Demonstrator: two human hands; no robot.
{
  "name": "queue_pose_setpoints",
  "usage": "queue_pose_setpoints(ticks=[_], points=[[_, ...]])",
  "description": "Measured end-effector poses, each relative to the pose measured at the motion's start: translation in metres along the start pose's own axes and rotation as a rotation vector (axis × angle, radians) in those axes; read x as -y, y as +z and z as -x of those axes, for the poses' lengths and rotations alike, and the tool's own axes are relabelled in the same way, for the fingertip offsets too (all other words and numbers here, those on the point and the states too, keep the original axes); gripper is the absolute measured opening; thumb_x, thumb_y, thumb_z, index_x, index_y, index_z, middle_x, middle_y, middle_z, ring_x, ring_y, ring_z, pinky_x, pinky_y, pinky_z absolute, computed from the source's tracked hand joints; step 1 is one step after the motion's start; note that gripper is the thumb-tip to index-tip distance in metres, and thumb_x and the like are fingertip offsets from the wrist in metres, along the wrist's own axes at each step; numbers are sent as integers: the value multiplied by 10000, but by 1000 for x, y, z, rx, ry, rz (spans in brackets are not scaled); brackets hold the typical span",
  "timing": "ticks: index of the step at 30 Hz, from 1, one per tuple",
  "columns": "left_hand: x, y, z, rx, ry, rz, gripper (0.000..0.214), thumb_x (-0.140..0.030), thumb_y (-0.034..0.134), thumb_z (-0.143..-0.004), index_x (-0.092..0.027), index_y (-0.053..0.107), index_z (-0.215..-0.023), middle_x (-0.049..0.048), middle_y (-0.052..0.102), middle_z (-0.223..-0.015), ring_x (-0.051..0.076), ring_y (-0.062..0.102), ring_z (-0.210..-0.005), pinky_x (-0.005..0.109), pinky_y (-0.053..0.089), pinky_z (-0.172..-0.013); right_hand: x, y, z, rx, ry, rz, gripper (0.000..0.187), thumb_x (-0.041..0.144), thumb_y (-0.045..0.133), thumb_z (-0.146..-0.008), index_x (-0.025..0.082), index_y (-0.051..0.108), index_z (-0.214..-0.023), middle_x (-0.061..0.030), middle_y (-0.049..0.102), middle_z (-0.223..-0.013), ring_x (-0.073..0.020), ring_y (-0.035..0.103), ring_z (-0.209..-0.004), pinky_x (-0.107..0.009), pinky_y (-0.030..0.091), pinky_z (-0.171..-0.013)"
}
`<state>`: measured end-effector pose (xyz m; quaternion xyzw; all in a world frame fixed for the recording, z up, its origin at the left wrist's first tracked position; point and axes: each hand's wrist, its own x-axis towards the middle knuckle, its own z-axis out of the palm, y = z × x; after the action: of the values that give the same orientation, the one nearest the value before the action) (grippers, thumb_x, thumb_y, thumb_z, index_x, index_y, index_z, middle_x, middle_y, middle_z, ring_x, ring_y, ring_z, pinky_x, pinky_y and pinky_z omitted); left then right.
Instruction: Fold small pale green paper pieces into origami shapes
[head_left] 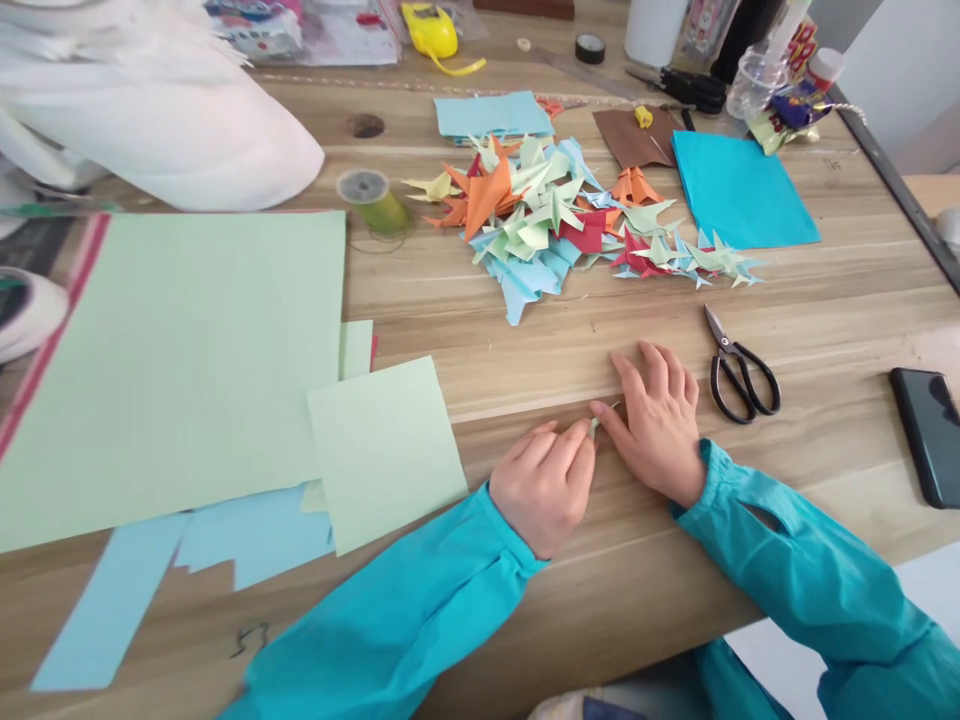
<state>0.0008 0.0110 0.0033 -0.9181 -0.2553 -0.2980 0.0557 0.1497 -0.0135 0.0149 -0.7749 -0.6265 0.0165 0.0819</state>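
Observation:
My left hand (546, 482) rests on the wooden table (570, 330) with its fingers curled, pinching a small folded piece of light green paper (596, 425) of which only a tip shows. My right hand (660, 420) lies beside it, fingers pressed flat on the table over the same piece, thumb touching the paper tip. Both arms wear teal sleeves. A light green paper square (382, 450) lies just left of my left hand.
A pile of folded paper cranes (555, 215) in several colours sits behind my hands. Black scissors (739, 370) lie right of my right hand, a phone (930, 430) further right. Large green sheet (165, 360), blue scraps (225, 545), teal paper (739, 190), thread spool (371, 195).

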Motion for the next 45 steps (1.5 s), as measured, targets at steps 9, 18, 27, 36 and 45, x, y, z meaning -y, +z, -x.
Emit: queue_pose_setpoints(ticks=[9,18,27,36,45], points=[[2,-8,-6,47,85,-6,164,-83,507,-771,-143,652,-819,67,686,-922,148,579,-687,319,506,-720,1,-2,0,4,-10,-14,543,480,420,-827,184,387,-1281,-156,322,-1359,-336,231,-1242,-515,224,-957],[2,-1,-4,60,-14,-1,147,-98,576,-742,-147,640,-865,32,667,-778,149,573,-699,320,491,-777,0,1,0,-6,-18,12,568,519,400,-826,179,390,-1281,-162,327,-1353,-332,237,-1248,-501,209,-971],[-4,-8,-7,119,45,35,147,-155,560,-763,-89,645,-863,117,678,-919,165,575,-706,367,502,-808,1,0,1,-16,-22,-7,542,484,421,-828,178,401,-1274,-163,331,-1351,-343,241,-1240,-512,214,-966],[-10,-8,-6,151,137,-35,196,-88,475,-794,-36,632,-899,179,670,-920,175,567,-685,384,519,-774,1,1,0,-18,-9,-11,428,292,406,-850,195,414,-1267,-145,341,-1347,-328,247,-1238,-514,224,-964],[-12,-4,-4,123,109,28,204,-75,477,-799,-9,635,-909,201,663,-931,178,584,-719,396,516,-796,-6,1,1,-32,-13,-41,435,178,383,-835,221,421,-1266,-114,362,-1337,-295,263,-1241,-481,258,-968]])
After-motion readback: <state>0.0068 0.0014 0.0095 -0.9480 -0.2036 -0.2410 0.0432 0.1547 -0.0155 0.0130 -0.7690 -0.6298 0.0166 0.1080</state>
